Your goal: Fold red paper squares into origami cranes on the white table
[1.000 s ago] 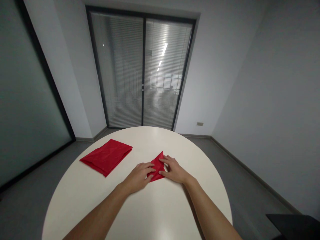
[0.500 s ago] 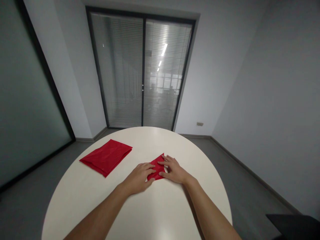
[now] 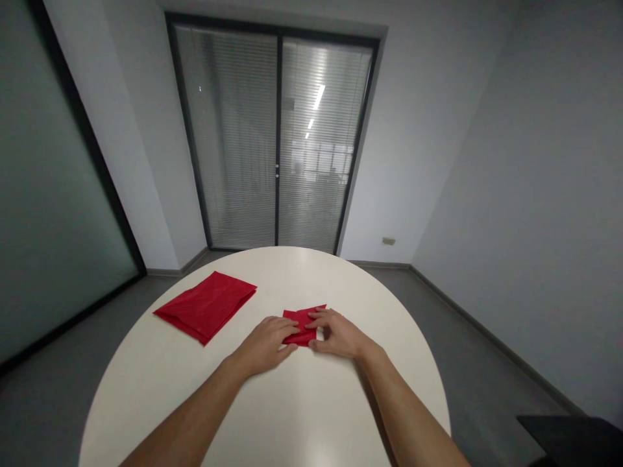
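Note:
A small folded red sheet (image 3: 302, 332), thin and creased, lies on the white round table (image 3: 292, 408) between my two hands; whether it is cloth or plastic I cannot tell. My left hand (image 3: 265, 344) rests flat at its left side, fingertips on the red surface and thumb along the near edge. From the right, my right hand (image 3: 338, 333) touches it with bent fingers on top, the thumb apart from them at the near right corner. A larger folded red sheet (image 3: 207, 306) lies flat to the left, with layered edges facing me and nothing touching it.
The table's curved edge runs round the far side and both flanks. Beyond it stand a glazed partition with blinds (image 3: 233, 143) and a white wall (image 3: 418, 130) with a socket (image 3: 388, 240). A black object (image 3: 574, 438) juts in at the lower right.
The small red sheet has become shorter front to back, with a fold now across it. My right fingers have curled more, and both hands have shifted only slightly. The larger sheet lies as before.

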Demonstrator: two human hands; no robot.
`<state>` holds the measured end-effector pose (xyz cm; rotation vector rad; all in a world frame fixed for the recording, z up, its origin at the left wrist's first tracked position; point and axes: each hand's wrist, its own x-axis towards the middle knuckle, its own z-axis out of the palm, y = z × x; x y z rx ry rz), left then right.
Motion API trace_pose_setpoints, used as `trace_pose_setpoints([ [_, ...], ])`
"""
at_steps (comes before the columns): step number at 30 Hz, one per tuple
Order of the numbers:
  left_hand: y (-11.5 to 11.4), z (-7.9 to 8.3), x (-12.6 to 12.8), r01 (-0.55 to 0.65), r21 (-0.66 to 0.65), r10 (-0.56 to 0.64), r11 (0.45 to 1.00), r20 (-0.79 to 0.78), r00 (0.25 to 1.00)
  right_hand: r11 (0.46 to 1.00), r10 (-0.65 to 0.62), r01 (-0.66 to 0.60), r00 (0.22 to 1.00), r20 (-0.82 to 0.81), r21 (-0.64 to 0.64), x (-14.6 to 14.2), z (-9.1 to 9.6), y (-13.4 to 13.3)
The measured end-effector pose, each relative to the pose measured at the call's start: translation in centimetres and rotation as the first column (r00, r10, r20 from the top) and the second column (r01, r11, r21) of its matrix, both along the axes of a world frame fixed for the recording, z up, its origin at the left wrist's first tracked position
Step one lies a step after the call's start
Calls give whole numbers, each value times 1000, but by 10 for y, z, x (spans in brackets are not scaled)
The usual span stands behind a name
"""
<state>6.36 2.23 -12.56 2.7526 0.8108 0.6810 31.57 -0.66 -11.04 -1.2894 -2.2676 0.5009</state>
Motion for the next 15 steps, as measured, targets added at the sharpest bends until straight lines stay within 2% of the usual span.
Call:
trace_pose_setpoints([
  [8,0,7,5,-43,57,48,997,-92,995,1000,-3,3,999,-48,-11,-2,3,0],
  [12,2,12,4,-105,31,108,994,-119,987,998,57,-57,997,-44,9,-1,5,1],
  [15,3,10,2,-147,-25,144,989,-102,984,997,38,-36,999,-27,71,-3,4,1],
])
